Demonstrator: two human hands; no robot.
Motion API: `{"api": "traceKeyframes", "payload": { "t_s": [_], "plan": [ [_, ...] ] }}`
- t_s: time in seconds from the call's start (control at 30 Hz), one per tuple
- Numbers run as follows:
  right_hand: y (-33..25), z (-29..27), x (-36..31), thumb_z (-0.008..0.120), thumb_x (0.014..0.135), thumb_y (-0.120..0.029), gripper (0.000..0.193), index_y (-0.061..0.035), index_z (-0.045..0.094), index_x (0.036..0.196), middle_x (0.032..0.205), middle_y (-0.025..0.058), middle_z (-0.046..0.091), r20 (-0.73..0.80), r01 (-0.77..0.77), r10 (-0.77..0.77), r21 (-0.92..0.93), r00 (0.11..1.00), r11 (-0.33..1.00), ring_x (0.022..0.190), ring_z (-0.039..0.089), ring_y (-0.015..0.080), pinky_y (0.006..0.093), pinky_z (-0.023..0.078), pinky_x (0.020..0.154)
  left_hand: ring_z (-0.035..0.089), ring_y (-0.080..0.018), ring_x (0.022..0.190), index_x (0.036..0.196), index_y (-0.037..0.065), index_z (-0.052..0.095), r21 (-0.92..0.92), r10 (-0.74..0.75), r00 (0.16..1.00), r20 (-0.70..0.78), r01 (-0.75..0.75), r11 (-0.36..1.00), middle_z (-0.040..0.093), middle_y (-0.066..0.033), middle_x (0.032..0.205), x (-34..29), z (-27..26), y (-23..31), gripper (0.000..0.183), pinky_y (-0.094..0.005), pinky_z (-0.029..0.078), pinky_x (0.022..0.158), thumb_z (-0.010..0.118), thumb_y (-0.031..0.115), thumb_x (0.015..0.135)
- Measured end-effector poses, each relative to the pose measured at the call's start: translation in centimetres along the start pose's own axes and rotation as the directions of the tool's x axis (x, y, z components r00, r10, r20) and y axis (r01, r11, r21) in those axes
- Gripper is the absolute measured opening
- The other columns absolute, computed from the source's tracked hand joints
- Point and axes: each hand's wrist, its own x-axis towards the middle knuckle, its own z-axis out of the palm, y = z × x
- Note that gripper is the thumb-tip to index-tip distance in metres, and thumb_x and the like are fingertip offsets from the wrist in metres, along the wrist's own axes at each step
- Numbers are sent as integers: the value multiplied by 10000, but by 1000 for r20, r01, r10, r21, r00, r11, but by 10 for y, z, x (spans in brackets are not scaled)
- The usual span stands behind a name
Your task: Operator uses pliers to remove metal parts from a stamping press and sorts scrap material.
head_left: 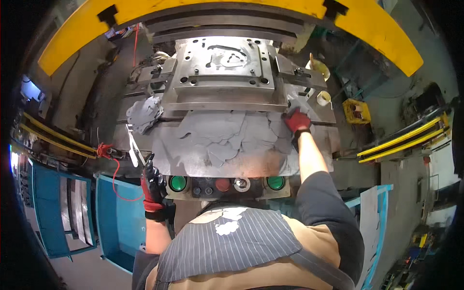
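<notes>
My left hand, in a red and black glove, is left of the control panel. Its fingers are closed on a long, thin pale metal piece with a hooked far end. Over the plate's right side, my right hand in a red glove has its fingers curled down beside thin flat grey metal pieces. What those fingers hold, if anything, is hidden. The grey pieces lie spread and overlapping on the metal plate. A stack of irregular grey metal parts sits at the plate's far left.
Beyond the plate stands a steel die block, under a yellow press frame. Green buttons and a red button line the near panel. A blue bin stands left; a yellow basket is at right.
</notes>
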Motion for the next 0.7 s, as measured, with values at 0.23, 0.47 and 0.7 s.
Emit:
{"api": "traceKeyframes", "payload": {
  "t_s": [0.23,0.47,0.7],
  "plan": [
    [48,11,-75,544,681,-538,762,-129,320,1284,1254,194,391,26,297,-296,-139,955,945,1149,388,339,419,351,916,314,6,470,1269,65,361,-92,-73,997,20,75,993,328,77,623,-2,-19,3,414,-148,278,393,439,142,870],
    [148,85,-134,624,626,-534,832,-143,317,1293,1333,210,267,-148,-16,96,466,984,885,1246,208,380,456,219,1003,306,6,496,1246,49,380,28,19,999,29,-20,999,303,89,641,14,-36,-6,405,-151,258,411,427,130,851],
    [83,52,-169,679,491,-648,1201,-64,83,1355,1319,318,199,-38,-750,845,439,534,494,1255,196,390,436,224,1005,282,13,490,1271,91,365,-120,-43,971,237,74,990,302,85,636,40,-26,-7,426,-136,265,408,424,97,850]
  ]
}}
